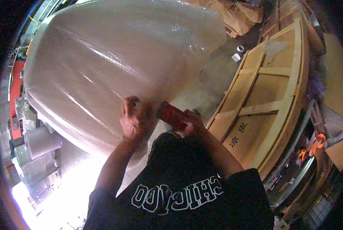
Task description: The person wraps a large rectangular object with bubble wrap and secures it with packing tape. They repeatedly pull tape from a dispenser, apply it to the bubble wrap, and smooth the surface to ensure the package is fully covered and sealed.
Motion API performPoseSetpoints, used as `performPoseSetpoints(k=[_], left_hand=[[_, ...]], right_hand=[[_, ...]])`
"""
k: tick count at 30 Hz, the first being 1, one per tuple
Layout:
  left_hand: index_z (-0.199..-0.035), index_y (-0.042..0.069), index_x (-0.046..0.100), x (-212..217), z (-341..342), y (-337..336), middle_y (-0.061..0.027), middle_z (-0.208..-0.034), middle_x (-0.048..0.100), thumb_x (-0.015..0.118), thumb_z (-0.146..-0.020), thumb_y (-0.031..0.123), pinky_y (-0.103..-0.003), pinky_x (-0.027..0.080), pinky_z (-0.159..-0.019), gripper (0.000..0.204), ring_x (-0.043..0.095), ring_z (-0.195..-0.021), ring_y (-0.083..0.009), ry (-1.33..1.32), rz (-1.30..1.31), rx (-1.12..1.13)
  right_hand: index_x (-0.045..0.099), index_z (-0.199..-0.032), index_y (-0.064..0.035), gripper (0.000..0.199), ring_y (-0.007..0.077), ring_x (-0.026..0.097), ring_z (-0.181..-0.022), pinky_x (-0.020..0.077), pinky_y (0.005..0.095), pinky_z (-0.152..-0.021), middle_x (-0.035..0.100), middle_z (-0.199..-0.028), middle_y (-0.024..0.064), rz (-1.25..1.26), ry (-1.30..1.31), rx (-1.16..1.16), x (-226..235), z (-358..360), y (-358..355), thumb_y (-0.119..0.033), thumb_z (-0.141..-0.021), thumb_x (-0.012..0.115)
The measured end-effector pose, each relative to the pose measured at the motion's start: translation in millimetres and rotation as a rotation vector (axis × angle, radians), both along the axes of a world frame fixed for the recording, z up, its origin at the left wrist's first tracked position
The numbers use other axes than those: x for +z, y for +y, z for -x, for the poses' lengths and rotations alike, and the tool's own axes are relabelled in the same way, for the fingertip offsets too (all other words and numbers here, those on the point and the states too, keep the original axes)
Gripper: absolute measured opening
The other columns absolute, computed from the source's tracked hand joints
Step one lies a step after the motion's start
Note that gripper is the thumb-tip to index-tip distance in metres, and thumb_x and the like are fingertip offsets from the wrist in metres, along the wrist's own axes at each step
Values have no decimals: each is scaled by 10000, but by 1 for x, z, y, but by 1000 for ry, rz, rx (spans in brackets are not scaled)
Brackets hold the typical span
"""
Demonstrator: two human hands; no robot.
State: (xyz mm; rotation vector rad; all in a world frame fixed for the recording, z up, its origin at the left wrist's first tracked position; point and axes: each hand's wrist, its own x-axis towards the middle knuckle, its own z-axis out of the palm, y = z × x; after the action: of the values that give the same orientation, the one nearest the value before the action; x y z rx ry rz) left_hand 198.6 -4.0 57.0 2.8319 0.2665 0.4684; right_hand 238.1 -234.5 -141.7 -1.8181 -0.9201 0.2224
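Observation:
A large bulky item lies before me, covered in shiny translucent bubble wrap [102,50]. My left hand [132,122] is at the near edge of the wrap, its fingers curled in. Whatever those fingers pinch, if anything, is too dim to make out. In my right hand [192,123] is a dark red oblong block [173,115], gripped at its right end. Its other end points toward my left hand and meets the edge of the wrapping. The block's exact kind does not show.
A wooden crate panel [269,71] with slats stands close on my right. Brown paper [240,15] is heaped at the far side. A white roll [240,48] lies on the floor beyond the crate. An orange tape dispenser [316,144] sits far right; wrapped bundles [43,142] stand left.

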Motion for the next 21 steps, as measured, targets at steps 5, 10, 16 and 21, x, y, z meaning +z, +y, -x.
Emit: performPoseSetpoints(k=[5, 10, 16, 21], left_hand=[[-1278, 170, 615, 1, -11, -8, -187, -1366, 507, 740, -876, 187, -443, 589, -732, 421, 634, -1065, -378, -131, -7, 119], [-1424, 185, 521, -9, -10, 6, -136, -1412, 512, 656, -944, 157, -484, 571, -811, 499, 590, -1183, -379, -2, 60, 117], [-1527, 152, 449, -35, 33, -33, -123, -1545, 442, 489, -1036, 344, -465, 317, -1167, 528, 480, -1340, -334, 225, -811, -250], [-1479, 96, 502, -66, 25, -49, -142, -1517, 482, 429, -1075, 369, -397, 246, -1213, 493, 411, -1422, -290, 414, 853, 35]], right_hand=[[630, -1352, -235, 798, 332, 650, -774, 553, 424, -694, 665, -966, 125, 57, -164, 2, 13, -12, 2, -356, -615, 911], [651, -1334, -243, 793, 362, 676, -809, 577, 447, -721, 658, -962, 138, 202, -122, 16, -12, -9, -23, -327, -588, 907], [617, -1375, -238, 786, 379, 686, -834, 584, 469, -737, 652, -1005, 164, 395, -96, -2, -35, -2, -26, -316, -639, 879], [568, -1426, -233, 804, 390, 688, -860, 580, 489, -763, 658, -1019, 174, 564, -112, 6, -26, 1, -23, -331, -680, 852]])
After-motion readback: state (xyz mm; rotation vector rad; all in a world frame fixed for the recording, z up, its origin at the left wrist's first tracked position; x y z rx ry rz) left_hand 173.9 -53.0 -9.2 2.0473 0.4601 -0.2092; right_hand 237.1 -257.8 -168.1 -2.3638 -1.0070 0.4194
